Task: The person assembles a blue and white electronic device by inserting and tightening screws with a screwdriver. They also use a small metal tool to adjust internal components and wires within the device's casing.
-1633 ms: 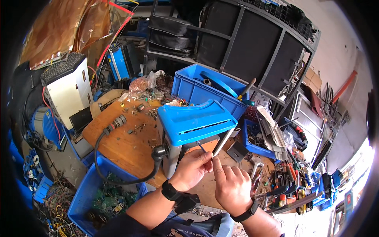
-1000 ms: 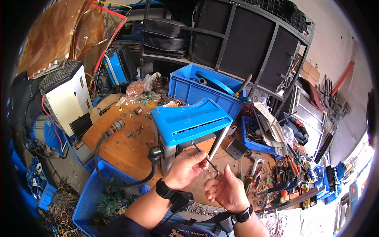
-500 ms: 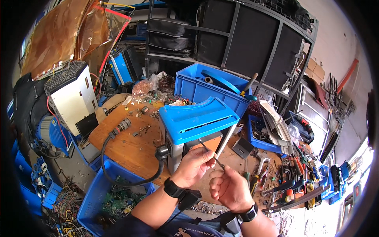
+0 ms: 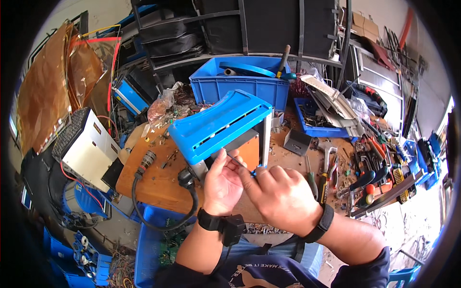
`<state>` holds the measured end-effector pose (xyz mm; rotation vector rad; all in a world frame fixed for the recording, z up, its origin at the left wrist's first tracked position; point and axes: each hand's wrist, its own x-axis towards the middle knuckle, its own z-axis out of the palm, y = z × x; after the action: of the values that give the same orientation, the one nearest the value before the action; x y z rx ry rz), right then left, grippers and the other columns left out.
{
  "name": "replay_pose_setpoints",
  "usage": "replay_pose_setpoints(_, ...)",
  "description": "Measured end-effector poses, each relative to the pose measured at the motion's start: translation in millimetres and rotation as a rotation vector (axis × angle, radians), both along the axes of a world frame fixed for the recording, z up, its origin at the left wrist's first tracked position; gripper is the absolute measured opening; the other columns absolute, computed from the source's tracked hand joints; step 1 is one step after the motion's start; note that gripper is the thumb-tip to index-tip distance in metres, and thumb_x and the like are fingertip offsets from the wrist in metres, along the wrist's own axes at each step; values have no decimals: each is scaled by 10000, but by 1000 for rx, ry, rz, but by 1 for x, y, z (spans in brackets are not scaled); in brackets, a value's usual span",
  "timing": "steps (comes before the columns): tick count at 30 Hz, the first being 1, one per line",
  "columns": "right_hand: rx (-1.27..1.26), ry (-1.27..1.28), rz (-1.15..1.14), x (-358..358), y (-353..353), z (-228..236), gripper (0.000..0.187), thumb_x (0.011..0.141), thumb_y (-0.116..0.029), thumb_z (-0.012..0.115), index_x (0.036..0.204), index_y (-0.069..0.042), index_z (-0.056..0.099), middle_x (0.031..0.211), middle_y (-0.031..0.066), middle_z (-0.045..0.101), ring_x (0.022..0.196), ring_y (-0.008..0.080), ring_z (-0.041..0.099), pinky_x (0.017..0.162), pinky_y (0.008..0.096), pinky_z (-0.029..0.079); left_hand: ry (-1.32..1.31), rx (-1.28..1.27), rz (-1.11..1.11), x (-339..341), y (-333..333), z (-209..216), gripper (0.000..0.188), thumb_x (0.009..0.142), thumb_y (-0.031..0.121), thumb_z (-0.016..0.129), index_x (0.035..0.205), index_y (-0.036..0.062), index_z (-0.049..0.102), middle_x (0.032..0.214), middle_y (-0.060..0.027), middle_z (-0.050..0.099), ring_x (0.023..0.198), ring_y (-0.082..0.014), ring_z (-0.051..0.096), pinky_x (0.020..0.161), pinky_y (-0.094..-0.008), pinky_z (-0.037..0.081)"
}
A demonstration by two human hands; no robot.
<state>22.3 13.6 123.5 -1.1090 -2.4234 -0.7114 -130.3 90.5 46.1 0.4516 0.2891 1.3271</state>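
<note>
A device with a blue plastic top point(image 4: 223, 127), pale side posts and an orange-brown inner panel point(image 4: 249, 150) stands on the wooden bench in front of me. Close to its front edge, the fingers of my left hand point(image 4: 223, 185) are closed around the shaft of a thin dark rod-like tool point(image 4: 236, 160). My right hand point(image 4: 283, 194) grips the rod's near end, where a bit of blue shows by the fingers. The rod slants up toward the underside of the blue top; its tip is hidden by my left fingers. A thick black cable with a plug point(image 4: 185, 177) runs from the device's left side.
Behind the device sits a blue crate point(image 4: 240, 86) holding a blue ring and a handled tool. A hammer point(image 4: 327, 152), screwdrivers and pliers crowd the bench's right. An open dark box point(image 4: 297, 142) lies nearer. At left stands a white cabinet point(image 4: 91, 153); below, a blue bin point(image 4: 149, 240) holds circuit boards.
My right hand has turned knuckles-up and come in over the rod's near end. The view has shifted, and the device now appears further left and turned.
</note>
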Motion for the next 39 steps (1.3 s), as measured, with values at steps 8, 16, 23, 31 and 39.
replay_pose_setpoints(8,61,-37,184,-2,8,-10,271,699,-192,616,891,-9,668,856,80,574,766,202,574,597,300,489,-33,-65,40,3,2,14,181,990,276,630,944,104,594,796,2,573,753,-154,560,698,-319,469)
replay_pose_setpoints(16,-7,-71,133,3,5,-2,218,685,-199,615,786,-10,659,900,95,577,805,227,559,636,318,490,38,-118,70,3,2,20,162,976,244,647,925,93,619,784,-8,596,748,-168,560,702,-333,457)
replay_pose_setpoints(23,-16,42,114,4,-11,1,208,689,-199,629,827,-52,681,893,73,592,814,235,585,648,329,491,23,-120,16,0,1,20,163,969,242,650,1017,87,667,867,-46,686,781,-191,616,721,-340,485)
replay_pose_setpoints(31,-198,546,51,37,-25,-6,369,622,76,598,946,-54,718,936,96,683,802,281,648,696,385,536,-7,-118,106,7,1,14,232,984,264,618,1099,72,675,975,-72,730,814,-190,638,736,-339,486)
replay_pose_setpoints(39,-326,752,68,53,-36,-22,368,669,136,538,944,-25,723,930,140,685,808,323,644,734,389,520,-4,-33,155,13,0,7,237,976,293,628,1047,71,670,924,-52,695,790,-185,623,712,-337,470)
